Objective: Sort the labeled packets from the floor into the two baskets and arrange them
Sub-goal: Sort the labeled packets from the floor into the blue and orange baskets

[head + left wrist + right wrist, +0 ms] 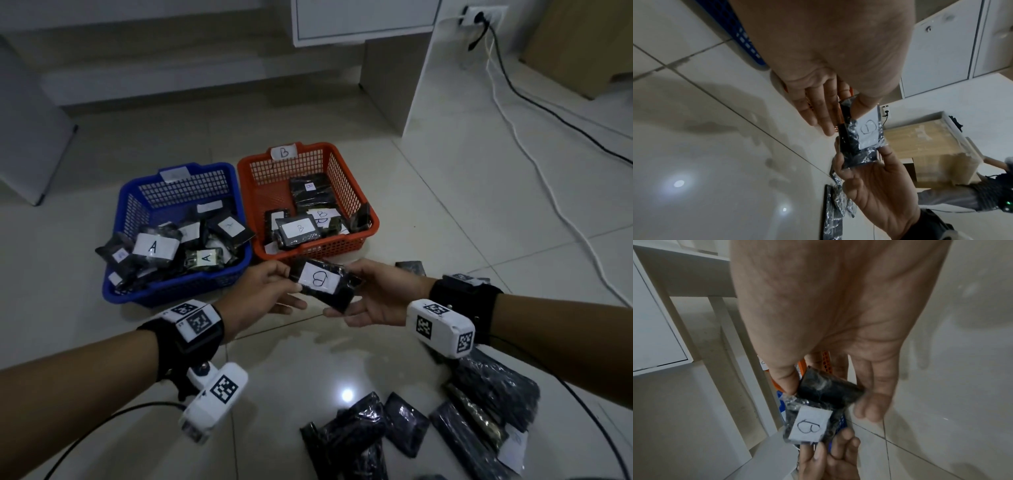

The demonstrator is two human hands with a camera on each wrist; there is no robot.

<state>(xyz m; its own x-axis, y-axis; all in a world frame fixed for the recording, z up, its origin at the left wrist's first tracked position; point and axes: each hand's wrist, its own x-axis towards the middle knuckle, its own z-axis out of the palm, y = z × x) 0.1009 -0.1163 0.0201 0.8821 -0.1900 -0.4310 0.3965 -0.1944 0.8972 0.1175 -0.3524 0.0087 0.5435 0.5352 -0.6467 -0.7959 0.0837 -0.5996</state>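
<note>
- Head view: we hold one black packet (323,286) between both hands, above the floor (445,212) and just in front of the orange basket (349,192); its white label bears a handwritten "B", turned sideways to us
- Our left hand (260,294) pinches the packet's left end, thumb on top and fingers underneath; the left wrist view shows the thumb pressed on the label's edge and the fingers (818,110) lying fairly straight behind the packet
- Our right hand (380,294) grips the right end the same way; in the right wrist view the thumb clamps the dark end against the fingers (875,386)
- The orange basket carries a "B" tag on its far rim and holds several black packets, some with "B" labels showing
- The blue basket (137,202) stands touching or just beside the orange one, on its left, heaped with packets whose labels read "A"
- More unsorted packets (479,411) lie on the floor near us, below the right wrist, most with labels hidden
- A white cable (534,164) and a black cable (548,113) run across the floor from a wall socket (483,15) at far right
</note>
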